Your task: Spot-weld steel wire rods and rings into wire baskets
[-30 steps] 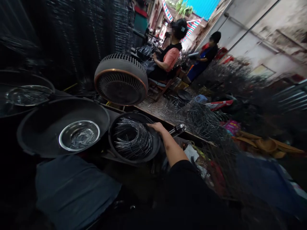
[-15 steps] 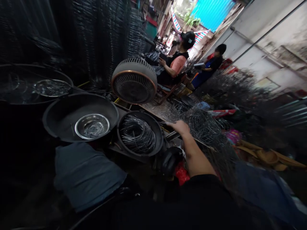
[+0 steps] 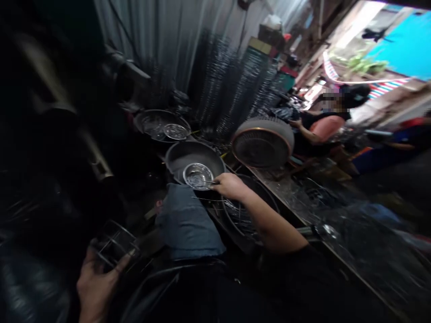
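Note:
My left hand [image 3: 97, 278] is at the lower left, its fingers closed around a small wire frame [image 3: 116, 244] with an open, box-like shape. Farther forward, my right hand [image 3: 230, 186] is pinched on thin metal wires [image 3: 208, 198] that stick out to the left; blur hides their exact number. Just beyond those fingertips, a shiny steel bowl [image 3: 198, 167] with small metal pieces sits inside a wide dark basin [image 3: 175, 154]. My right forearm passes over another dark basin [image 3: 269, 195] holding many loose wires [image 3: 237, 217]. A grey-blue cloth [image 3: 188, 224] lies between my hands.
A round fan [image 3: 262, 143] stands beyond the basins. Another basin [image 3: 139, 121] with a metal dish is farther left. Tall stacks of wire pieces [image 3: 215, 76] lean by a corrugated wall. One co-worker [image 3: 326, 128] sits beyond the fan; another person [image 3: 393, 148] is at the right.
The view has turned left. My right hand has moved from the right side of the wire basin to near the steel bowl. My left hand with the wire frame has come into view.

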